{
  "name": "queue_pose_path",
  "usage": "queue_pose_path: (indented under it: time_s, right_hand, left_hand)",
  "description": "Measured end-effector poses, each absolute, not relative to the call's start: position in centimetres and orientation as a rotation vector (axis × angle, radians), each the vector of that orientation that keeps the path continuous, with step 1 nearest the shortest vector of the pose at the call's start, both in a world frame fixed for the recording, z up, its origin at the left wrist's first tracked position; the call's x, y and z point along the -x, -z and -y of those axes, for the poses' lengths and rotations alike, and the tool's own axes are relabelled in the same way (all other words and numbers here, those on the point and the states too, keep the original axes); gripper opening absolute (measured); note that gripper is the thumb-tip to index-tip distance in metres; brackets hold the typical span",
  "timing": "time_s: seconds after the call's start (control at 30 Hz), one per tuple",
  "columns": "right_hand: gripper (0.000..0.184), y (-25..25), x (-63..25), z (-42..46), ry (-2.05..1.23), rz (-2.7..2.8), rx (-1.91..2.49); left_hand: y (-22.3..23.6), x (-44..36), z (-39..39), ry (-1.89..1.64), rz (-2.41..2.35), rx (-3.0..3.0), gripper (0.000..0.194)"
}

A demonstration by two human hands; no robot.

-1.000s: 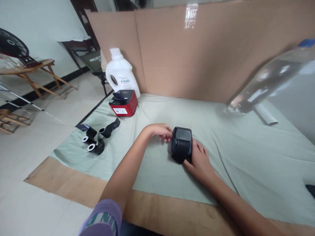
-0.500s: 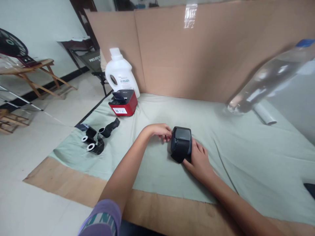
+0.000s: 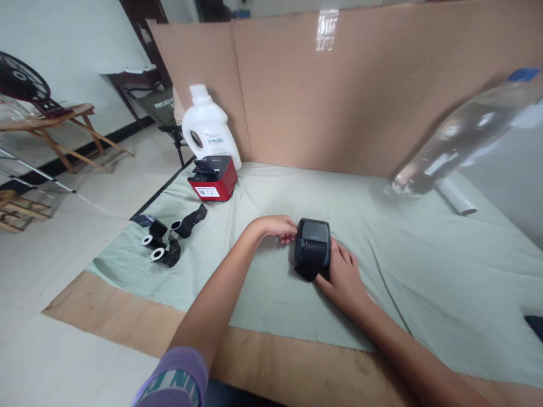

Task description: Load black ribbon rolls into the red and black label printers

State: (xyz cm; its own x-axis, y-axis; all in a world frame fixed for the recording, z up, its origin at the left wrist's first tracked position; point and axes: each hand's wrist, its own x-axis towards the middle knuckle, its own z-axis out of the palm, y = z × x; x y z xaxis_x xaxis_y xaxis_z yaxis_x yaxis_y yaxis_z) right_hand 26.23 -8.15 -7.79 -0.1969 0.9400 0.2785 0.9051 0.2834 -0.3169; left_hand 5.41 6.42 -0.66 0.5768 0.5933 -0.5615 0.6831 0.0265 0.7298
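Observation:
A small black box-shaped device that looks like a label printer [image 3: 314, 230] stands on the pale green cloth [image 3: 271, 305], a black strip [image 3: 311, 261] draped down its front. My right hand [image 3: 343, 277] grips its right side, thumb at the lower front corner and fingers along the side. At the device's left edge is my left hand [image 3: 280, 227], its fingers curled and pressed together. Whatever those fingertips pinch, if anything, is too small or hidden to make out.
To the left lie several rolls of black strip [image 3: 169, 257]. Behind them are a red box-shaped device [image 3: 216, 183] and a white jug [image 3: 207, 124]. A cardboard panel [image 3: 297, 102] closes off the back. At right, a large clear bottle [image 3: 462, 135] leans beside a grey tube [image 3: 458, 196].

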Motion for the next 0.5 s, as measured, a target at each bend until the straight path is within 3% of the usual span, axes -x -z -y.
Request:
queue_pose_path:
  time_s: [0.5]
  right_hand:
    - [0.092, 7.81, -26.33, 8.19, -0.128, 2.136, 1.639]
  left_hand:
    - [0.57, -5.07, -6.23, 0.083, -1.065, -1.649, 0.014]
